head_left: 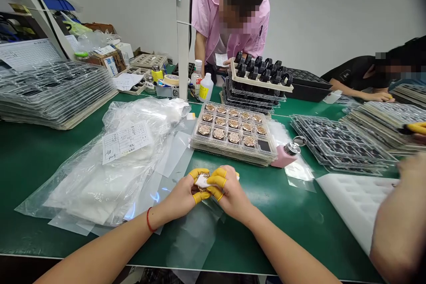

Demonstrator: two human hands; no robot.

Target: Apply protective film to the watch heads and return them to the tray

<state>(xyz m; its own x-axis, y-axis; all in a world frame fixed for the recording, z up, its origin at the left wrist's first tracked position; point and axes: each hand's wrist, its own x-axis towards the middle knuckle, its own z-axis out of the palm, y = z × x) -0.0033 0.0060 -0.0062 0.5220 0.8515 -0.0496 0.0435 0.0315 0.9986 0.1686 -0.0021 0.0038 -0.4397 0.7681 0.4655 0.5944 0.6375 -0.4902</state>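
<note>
My left hand (182,195), with yellow finger cots on its fingertips, grips a small gold-toned round watch part (201,189), mostly hidden by fingers and cloth. In my right hand (233,195), also in yellow finger cots, a folded white cloth (202,180) is pinched and pressed against the part. Both hands are above the green table, just in front of a stack of clear trays (229,153). Rows of round gold-toned watch parts (233,137) sit in the top tray; its front right compartment shows only a dark bottom.
Plastic bags with a written label (126,142) lie left. A pink pump bottle (285,155) stands right of the trays. Further right are more stacked trays (342,142), a white foam tray (359,195) and another person's arm (399,222). A person in pink (213,4) leans over black watches (262,71) opposite.
</note>
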